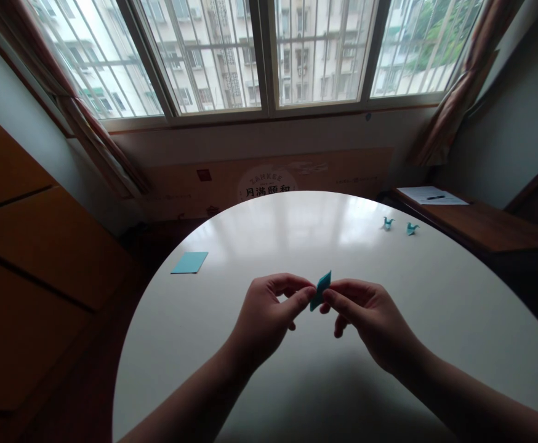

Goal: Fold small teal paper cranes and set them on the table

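Observation:
A small piece of folded blue-green origami paper (321, 289), narrow and diamond-shaped, is held tilted above the table between my two hands. My left hand (276, 314) pinches its left edge between thumb and forefinger. On the opposite edge, the thumb and forefinger of my right hand (365, 311) are closed, while the other fingers curl below. Finer folds in the paper are too small to make out. Two finished-looking paper cranes, one crane (388, 223) and another crane (412, 229), stand toward the far right of the table.
A light blue square of paper, perhaps a stack (189, 263), lies at the left of the round white table (273, 234). Beyond the right rim, a wooden desk (495, 224) bears white paper (428, 195) and a pen (436, 197). An orange-brown cabinet (33, 264) stands left.

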A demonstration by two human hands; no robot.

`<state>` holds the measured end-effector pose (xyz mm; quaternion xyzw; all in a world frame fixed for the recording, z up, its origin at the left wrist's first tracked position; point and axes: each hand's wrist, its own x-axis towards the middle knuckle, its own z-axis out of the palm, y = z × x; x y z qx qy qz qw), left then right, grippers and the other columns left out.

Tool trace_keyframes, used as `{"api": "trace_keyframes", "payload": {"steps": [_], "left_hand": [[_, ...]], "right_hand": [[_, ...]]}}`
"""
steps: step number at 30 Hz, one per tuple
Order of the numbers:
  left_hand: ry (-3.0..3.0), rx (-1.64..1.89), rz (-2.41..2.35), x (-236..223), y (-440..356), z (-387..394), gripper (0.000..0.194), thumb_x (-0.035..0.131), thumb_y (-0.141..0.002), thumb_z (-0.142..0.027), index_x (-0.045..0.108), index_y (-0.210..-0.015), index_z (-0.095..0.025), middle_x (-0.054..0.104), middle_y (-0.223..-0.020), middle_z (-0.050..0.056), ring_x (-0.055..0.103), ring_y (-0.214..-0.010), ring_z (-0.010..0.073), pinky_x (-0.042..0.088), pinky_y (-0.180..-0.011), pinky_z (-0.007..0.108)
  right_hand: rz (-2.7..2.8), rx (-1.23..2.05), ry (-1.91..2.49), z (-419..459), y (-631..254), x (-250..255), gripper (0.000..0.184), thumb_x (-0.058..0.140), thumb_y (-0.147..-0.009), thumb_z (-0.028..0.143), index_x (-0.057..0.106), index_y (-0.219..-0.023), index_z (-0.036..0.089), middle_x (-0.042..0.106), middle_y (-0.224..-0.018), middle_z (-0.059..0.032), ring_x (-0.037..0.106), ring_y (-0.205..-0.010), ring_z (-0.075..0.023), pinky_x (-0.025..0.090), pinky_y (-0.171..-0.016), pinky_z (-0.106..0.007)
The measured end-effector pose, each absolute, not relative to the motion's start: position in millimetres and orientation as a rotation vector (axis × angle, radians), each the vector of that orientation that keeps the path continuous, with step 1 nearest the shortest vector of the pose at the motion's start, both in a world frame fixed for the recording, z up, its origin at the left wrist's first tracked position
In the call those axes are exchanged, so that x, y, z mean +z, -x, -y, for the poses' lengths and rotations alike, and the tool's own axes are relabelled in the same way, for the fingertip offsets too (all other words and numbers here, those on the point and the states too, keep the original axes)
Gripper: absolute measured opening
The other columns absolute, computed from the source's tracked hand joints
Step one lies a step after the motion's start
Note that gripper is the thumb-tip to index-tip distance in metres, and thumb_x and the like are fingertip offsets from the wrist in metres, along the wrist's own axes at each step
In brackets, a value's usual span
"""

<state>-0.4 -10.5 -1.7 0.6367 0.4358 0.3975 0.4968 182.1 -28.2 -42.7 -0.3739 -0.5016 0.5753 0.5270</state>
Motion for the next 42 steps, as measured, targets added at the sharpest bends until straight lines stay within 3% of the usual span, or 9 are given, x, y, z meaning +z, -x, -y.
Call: {"api": "trace_keyframes", "payload": {"steps": [18, 31, 42], "left_hand": [[-1.254, 0.900, -1.046, -4, -2, 7, 0.021, 0.082, -0.074, -0.033, 0.073, -0.075, -0.014, 0.072, -0.069, 0.005, 0.060, -0.060, 0.0135, 0.039, -0.044, 0.018], [-1.468, 0.813, -1.090, 5, 3, 6, 0.015, 0.076, -0.080, -0.031, 0.081, -0.086, -0.018, 0.074, -0.072, 0.006, 0.062, -0.061, 0.0157, 0.043, -0.043, 0.019], [-1.592, 0.958, -1.134, -3, -6, 12, 0.018, 0.071, -0.084, -0.032, 0.077, -0.080, -0.015, 0.074, -0.070, 0.006, 0.062, -0.060, 0.0159, 0.045, -0.045, 0.021]], "right_hand": [[1.364, 1.293, 0.884, 27, -184, -45, 0.022, 0.074, -0.088, 0.033, 0.081, -0.105, 0.021, 0.073, -0.086, -0.0084, 0.065, -0.077, -0.0206, 0.056, -0.045, -0.022], [1.296, 1.428, 0.953, 28, -185, -39, 0.026, 0.075, -0.086, 0.036, 0.080, -0.103, 0.018, 0.067, -0.078, -0.0062, 0.061, -0.070, -0.0174, 0.052, -0.042, -0.019], [1.322, 1.423, 0.941, 28, -186, -37, 0.026, 0.076, -0.084, 0.035, 0.080, -0.104, 0.018, 0.071, -0.081, -0.0070, 0.063, -0.070, -0.0181, 0.054, -0.043, -0.021]]}}
